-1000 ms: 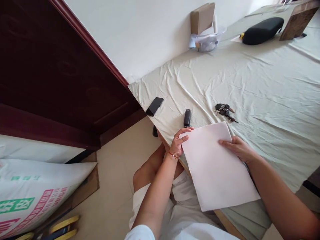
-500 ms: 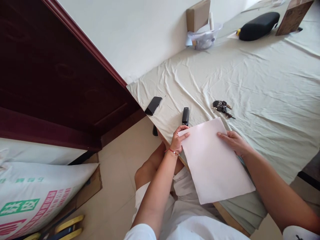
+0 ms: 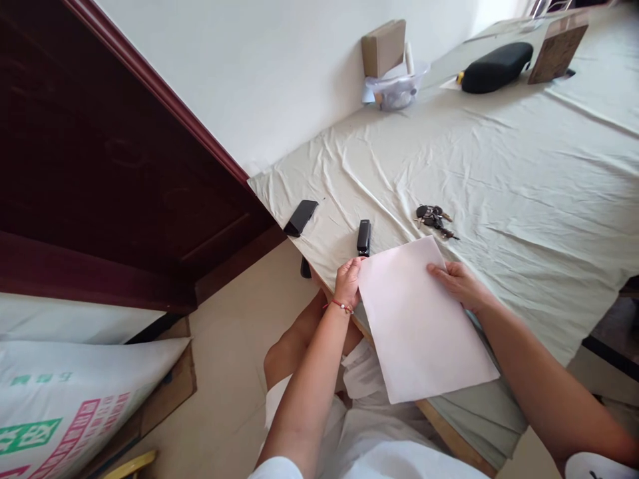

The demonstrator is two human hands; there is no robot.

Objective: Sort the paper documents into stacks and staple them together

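Observation:
A blank white sheet of paper [image 3: 424, 326] hangs over the near edge of the cloth-covered table, held by both hands. My left hand [image 3: 348, 281], with a red string bracelet at the wrist, is closed on the sheet's upper left corner. On the upper right edge, my right hand [image 3: 459, 283] pinches the sheet with its thumb on top and its fingers underneath. A black stapler [image 3: 364, 236] lies just beyond my left hand. Past the paper's top edge rests a bunch of keys [image 3: 436, 219]. Whether it is one sheet or several, I cannot tell.
Near the left table edge lies a black phone-like object [image 3: 301, 218]. A clear plastic bowl [image 3: 398, 90] and a brown box [image 3: 383, 50] stand by the wall. Farther right are a black case [image 3: 496, 68] and a brown panel [image 3: 558, 50]. A printed white sack [image 3: 84, 392] occupies the floor at left.
My left thumb has moved off the paper's face to its corner edge. My right hand keeps its pinch. The whole view has shifted slightly.

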